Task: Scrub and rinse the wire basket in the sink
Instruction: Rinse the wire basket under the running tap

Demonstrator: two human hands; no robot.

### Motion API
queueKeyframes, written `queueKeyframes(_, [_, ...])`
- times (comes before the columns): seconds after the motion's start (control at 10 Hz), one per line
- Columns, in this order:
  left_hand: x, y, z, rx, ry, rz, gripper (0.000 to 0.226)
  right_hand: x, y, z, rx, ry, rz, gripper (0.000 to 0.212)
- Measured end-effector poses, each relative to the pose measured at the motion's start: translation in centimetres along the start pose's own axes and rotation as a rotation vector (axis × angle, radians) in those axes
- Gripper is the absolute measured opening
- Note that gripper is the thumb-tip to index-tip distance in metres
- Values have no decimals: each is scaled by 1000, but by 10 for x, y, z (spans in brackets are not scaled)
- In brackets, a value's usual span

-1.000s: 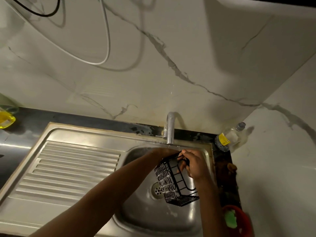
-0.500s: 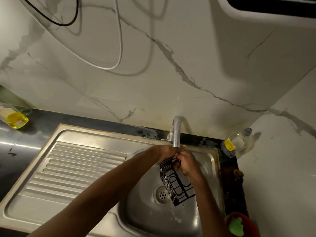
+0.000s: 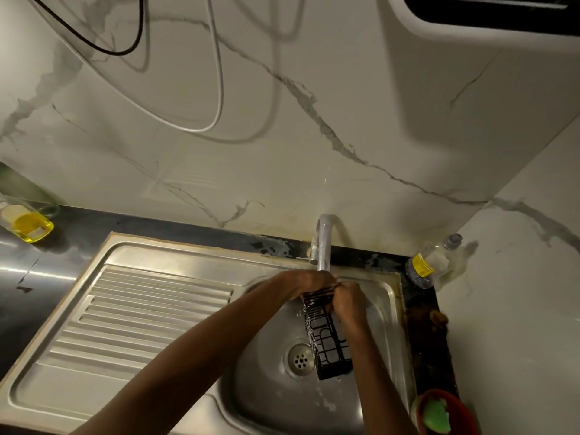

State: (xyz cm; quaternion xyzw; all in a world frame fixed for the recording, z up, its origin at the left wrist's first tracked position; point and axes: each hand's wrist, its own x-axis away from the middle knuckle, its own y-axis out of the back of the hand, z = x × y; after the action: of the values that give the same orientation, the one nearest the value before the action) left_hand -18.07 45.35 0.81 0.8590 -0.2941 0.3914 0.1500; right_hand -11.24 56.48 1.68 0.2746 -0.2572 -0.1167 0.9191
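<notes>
A black wire basket (image 3: 328, 337) hangs tilted over the steel sink bowl (image 3: 273, 400), its upper end right under the tap spout (image 3: 324, 246). My left hand (image 3: 309, 282) grips the basket's top edge from the left. My right hand (image 3: 348, 301) holds the same upper end from the right, fingers curled round the wires. The basket's lower end points down toward the drain (image 3: 300, 359). I cannot tell whether water runs from the tap.
A ribbed steel draining board (image 3: 135, 321) lies left of the bowl. A red bowl with a green sponge (image 3: 436, 414) sits at the right front corner. A clear bottle (image 3: 434, 262) leans in the back right corner. A bottle of yellow liquid (image 3: 28, 226) stands far left.
Both hands lifted the basket's upper end up under the tap spout and came closer together. The basket turned narrower and more upright over the drain.
</notes>
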Motion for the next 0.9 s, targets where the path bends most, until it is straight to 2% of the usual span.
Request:
queueKeyframes(0.1, [-3,2,2,66,50,-6,53,6,-4,6,44,52,-8,33])
queueKeyframes(0.3, [11,-1,-1,101,136,102,47,17,3,12,-69,123,64,26])
queueKeyframes(0.5, [6,-7,3,86,151,23,31,16,21,11,-206,81,116,27])
queueKeyframes(0.7, [-15,-6,29,150,135,-82,32,32,50,25,-293,73,207,29])
queueKeyframes(0.8, [-38,-5,46,143,65,-177,31,30,67,15,-366,67,209,29])
queueKeyframes(0.9, [-37,-7,47,197,65,-185,22,30,72,11,-382,58,213,30])
